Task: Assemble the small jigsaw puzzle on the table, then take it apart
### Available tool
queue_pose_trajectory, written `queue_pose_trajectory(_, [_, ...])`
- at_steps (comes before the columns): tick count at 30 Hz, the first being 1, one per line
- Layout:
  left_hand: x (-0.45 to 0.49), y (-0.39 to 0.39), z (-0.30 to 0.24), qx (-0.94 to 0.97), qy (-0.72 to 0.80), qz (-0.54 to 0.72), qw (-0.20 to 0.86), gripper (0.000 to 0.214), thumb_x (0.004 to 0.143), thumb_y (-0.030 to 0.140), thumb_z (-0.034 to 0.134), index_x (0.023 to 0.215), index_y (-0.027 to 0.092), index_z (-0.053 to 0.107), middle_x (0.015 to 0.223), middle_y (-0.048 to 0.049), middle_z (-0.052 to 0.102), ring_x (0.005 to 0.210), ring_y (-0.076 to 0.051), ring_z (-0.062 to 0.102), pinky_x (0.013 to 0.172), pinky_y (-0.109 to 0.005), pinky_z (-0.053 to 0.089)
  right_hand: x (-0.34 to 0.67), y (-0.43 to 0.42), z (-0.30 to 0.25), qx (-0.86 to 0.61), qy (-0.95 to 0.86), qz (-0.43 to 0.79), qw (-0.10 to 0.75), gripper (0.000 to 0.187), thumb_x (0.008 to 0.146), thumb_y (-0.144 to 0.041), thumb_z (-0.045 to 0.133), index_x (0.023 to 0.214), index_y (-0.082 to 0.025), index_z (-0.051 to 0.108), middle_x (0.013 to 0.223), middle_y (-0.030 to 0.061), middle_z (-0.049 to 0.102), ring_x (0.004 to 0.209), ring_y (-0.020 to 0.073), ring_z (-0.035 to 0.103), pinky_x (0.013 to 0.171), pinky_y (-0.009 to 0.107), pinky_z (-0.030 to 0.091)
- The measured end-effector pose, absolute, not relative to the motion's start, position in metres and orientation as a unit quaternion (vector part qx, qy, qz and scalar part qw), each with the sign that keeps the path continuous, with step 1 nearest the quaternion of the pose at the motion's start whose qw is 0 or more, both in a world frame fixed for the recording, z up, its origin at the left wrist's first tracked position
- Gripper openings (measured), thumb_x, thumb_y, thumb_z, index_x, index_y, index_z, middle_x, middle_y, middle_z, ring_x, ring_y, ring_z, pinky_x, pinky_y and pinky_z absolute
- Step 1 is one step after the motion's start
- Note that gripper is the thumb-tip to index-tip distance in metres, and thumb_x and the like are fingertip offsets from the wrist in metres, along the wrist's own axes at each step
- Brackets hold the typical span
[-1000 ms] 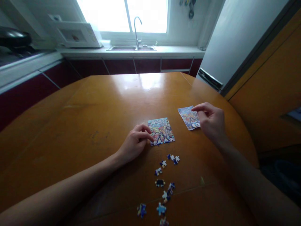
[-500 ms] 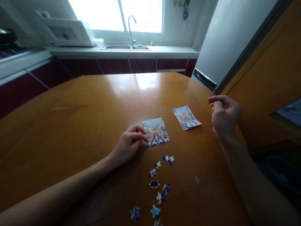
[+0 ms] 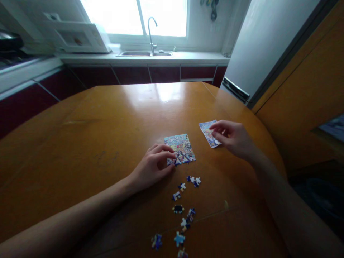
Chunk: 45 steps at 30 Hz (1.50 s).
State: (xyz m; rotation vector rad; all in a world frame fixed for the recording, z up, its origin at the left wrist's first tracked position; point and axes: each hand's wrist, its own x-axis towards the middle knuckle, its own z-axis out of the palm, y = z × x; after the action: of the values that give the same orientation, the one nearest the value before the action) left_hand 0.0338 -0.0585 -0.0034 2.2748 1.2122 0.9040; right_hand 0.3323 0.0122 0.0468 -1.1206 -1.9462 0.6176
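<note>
Puzzle (image 3: 184,144) lay well inside the right edge of the table (image 3: 113,114), apparently steadied by the left hand (image 3: 152,165), fingers loosely spread, while the right hand (image 3: 233,139), fingers parted, overhung the picture sheet (image 3: 208,133), contact unclear.

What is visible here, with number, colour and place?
Puzzle: one, multicoloured, mid-table
Loose pieces: about twelve, mixed, nearer side
Picture sheet: one, multicoloured, puzzle's right
Table: one, brown, centre
Counter: one, white, behind table
Cabinets: several, dark-red, under counter
Sink: one, silver, in counter
Faucet: one, silver, at sink
Microwave: one, white, counter's left
Cookware: one, black, far left
Window: one, white, above sink
Hanging items: several, mostly dark, wall
Fridge: one, pale grey, right
Wooden panel: one, brown, right
Left hand: one, bare, at puzzle's left
Right hand: one, bare, at sheet's right
</note>
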Motion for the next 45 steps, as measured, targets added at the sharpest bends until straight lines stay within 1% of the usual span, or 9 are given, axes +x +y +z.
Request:
queue_pose_trajectory(2, [0.034, -0.059, -0.004, 0.818, 0.440, 0.313, 0.199, 0.015, 0.084, 0.021, 0.070, 0.098, 0.025, 0.073, 0.114, -0.0059, 0.066, 0.110, -0.024, 0.058, 0.099, -0.045, 0.047, 0.324, 0.005, 0.041, -0.403, -0.820, 0.280, 0.295, 0.004, 0.083, -0.022, 0.069, 0.084, -0.019, 0.070, 0.072, 0.0002, 0.065, 0.063, 0.0131, 0.056, 0.058, 0.027, 0.044])
queue_pose_trajectory(4, [0.033, -0.059, -0.004, 0.819, 0.442, 0.305, 0.200, 0.013, 0.083, 0.021, 0.070, 0.096, 0.025, 0.073, 0.114, -0.0051, 0.066, 0.110, -0.024, 0.058, 0.099, -0.046, 0.047, 0.315, -0.001, 0.034, -0.383, -0.843, 0.302, 0.229, 0.006, 0.083, -0.022, 0.071, 0.079, -0.019, 0.067, 0.070, -0.0007, 0.064, 0.063, 0.0124, 0.056, 0.058, 0.026, 0.043])
queue_pose_trajectory(7, [0.033, -0.058, -0.005, 0.823, 0.439, 0.300, 0.200, 0.010, 0.084, 0.020, 0.069, 0.092, 0.025, 0.073, 0.109, -0.0040, 0.068, 0.108, -0.023, 0.058, 0.099, -0.046, 0.046, 0.306, -0.007, 0.025, -0.381, -0.853, 0.310, 0.175, 0.011, 0.082, -0.023, 0.074, 0.077, -0.019, 0.065, 0.068, -0.0025, 0.062, 0.060, 0.0112, 0.055, 0.055, 0.024, 0.040])
queue_pose_trajectory(10, [0.034, -0.058, -0.006, 0.823, 0.439, 0.302, 0.197, 0.008, 0.085, 0.020, 0.068, 0.088, 0.025, 0.074, 0.107, -0.0038, 0.069, 0.106, -0.023, 0.059, 0.098, -0.045, 0.046, 0.300, -0.009, 0.020, -0.384, -0.863, 0.293, 0.150, 0.013, 0.081, -0.023, 0.075, 0.075, -0.019, 0.063, 0.067, -0.0030, 0.062, 0.059, 0.0108, 0.054, 0.054, 0.024, 0.036])
queue_pose_trajectory(13, [0.035, -0.058, -0.005, 0.822, 0.440, 0.303, 0.195, 0.009, 0.086, 0.020, 0.067, 0.088, 0.025, 0.074, 0.107, -0.0042, 0.069, 0.105, -0.023, 0.059, 0.097, -0.045, 0.047, 0.297, -0.008, 0.015, -0.389, -0.869, 0.269, 0.148, 0.016, 0.082, -0.025, 0.074, 0.073, -0.020, 0.063, 0.067, -0.0030, 0.062, 0.058, 0.0106, 0.052, 0.053, 0.024, 0.034])
queue_pose_trajectory(17, [0.035, -0.058, -0.005, 0.820, 0.438, 0.314, 0.193, 0.009, 0.087, 0.021, 0.067, 0.088, 0.024, 0.074, 0.105, -0.0050, 0.069, 0.104, -0.022, 0.060, 0.095, -0.043, 0.048, 0.293, -0.007, 0.008, -0.401, -0.864, 0.256, 0.162, 0.016, 0.085, -0.028, 0.072, 0.074, -0.020, 0.064, 0.068, -0.0022, 0.064, 0.059, 0.0113, 0.053, 0.055, 0.025, 0.034])
queue_pose_trajectory(25, [0.034, -0.055, -0.012, 0.810, 0.447, 0.341, 0.170, 0.008, 0.089, 0.020, 0.066, 0.089, 0.023, 0.074, 0.104, -0.0048, 0.068, 0.102, -0.021, 0.061, 0.093, -0.041, 0.051, 0.284, -0.006, 0.005, -0.438, -0.842, 0.261, 0.179, 0.010, 0.086, -0.026, 0.071, 0.080, -0.020, 0.065, 0.069, -0.0013, 0.066, 0.060, 0.0117, 0.055, 0.056, 0.025, 0.035])
queue_pose_trajectory(34, [0.034, -0.056, -0.013, 0.806, 0.456, 0.344, 0.154, 0.007, 0.089, 0.021, 0.068, 0.089, 0.024, 0.074, 0.107, -0.0044, 0.068, 0.102, -0.021, 0.062, 0.092, -0.041, 0.052, 0.283, -0.008, 0.005, -0.449, -0.838, 0.252, 0.181, 0.011, 0.086, -0.028, 0.070, 0.079, -0.020, 0.066, 0.070, -0.0007, 0.067, 0.061, 0.0121, 0.056, 0.056, 0.025, 0.035])
queue_pose_trajectory(45, [0.033, -0.055, -0.015, 0.798, 0.463, 0.348, 0.164, 0.007, 0.089, 0.021, 0.067, 0.089, 0.024, 0.075, 0.107, -0.0052, 0.068, 0.104, -0.022, 0.062, 0.094, -0.043, 0.051, 0.282, -0.010, 0.006, -0.457, -0.835, 0.249, 0.181, 0.009, 0.086, -0.027, 0.070, 0.080, -0.020, 0.067, 0.071, 0.0001, 0.067, 0.061, 0.0122, 0.055, 0.056, 0.027, 0.035])
